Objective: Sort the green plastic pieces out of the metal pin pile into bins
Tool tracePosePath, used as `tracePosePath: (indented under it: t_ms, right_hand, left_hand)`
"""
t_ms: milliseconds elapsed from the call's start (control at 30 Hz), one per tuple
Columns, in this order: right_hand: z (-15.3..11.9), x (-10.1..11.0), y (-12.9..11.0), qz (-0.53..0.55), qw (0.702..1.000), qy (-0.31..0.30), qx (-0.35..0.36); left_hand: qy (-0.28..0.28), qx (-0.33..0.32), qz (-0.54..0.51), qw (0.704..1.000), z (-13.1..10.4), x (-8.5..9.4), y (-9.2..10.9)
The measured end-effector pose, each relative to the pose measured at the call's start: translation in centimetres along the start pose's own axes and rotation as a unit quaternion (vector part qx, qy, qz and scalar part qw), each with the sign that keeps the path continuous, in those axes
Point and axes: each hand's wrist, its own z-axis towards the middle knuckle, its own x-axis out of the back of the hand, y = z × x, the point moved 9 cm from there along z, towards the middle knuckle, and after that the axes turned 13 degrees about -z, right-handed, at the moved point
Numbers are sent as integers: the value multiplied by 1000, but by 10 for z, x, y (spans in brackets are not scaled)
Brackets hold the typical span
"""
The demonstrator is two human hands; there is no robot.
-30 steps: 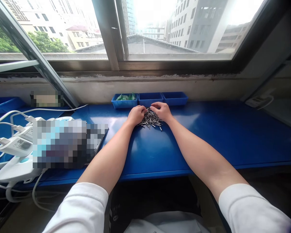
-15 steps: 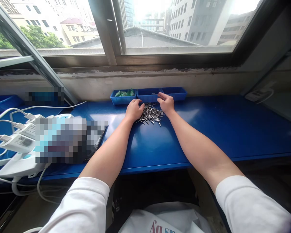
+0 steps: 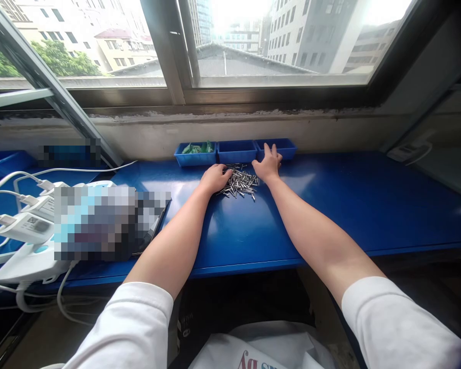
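Note:
A loose pile of small, shiny metal pins (image 3: 239,183) lies on the blue tabletop (image 3: 238,241). My left hand (image 3: 214,178) rests against the pile's left edge, its fingers loosely curved and the thumb over the pins; the fingertips are partly hidden, and no pin shows in its grasp. Beyond the pile, my right hand (image 3: 268,165) reaches to the front of the right blue bin (image 3: 286,148). Its fingers are spread, and nothing shows between them. The middle blue bin (image 3: 237,152) stands just behind the pins.
Green plastic packets (image 3: 197,148) sit in the left blue bin (image 3: 184,158). At the left, a white power strip (image 3: 30,261) carries several plugged chargers and trailing cables, beside a blurred-out patch (image 3: 100,220). A window (image 3: 253,56) runs above the back wall; a metal post (image 3: 67,95) slants at left.
My right hand has moved right, from the middle bin to the right bin. Its fingers have spread, and the small pin they held no longer shows. My left hand has shifted slightly nearer.

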Motion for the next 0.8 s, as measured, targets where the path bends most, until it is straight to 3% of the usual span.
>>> tracePosePath:
  t_ms: [100,233,400,600,800]
  right_hand:
    - [-7,1,-18,8,998,1,61]
    - [-18,-16,-38,1,988,-75,132]
    - [-24,-33,-44,-53,974,-146,166]
    - [-25,-32,-51,-29,966,-145,212]
    - [-26,-31,-52,-23,967,-144,211]
  left_hand:
    - [2,-5,-4,1000,0,0,1]
    - [9,-18,-6,1000,1,1,2]
    - [12,-36,-17,999,0,2,6]
    - [9,-53,-23,998,-4,3,15]
    - [8,-49,-16,999,-5,4,17]
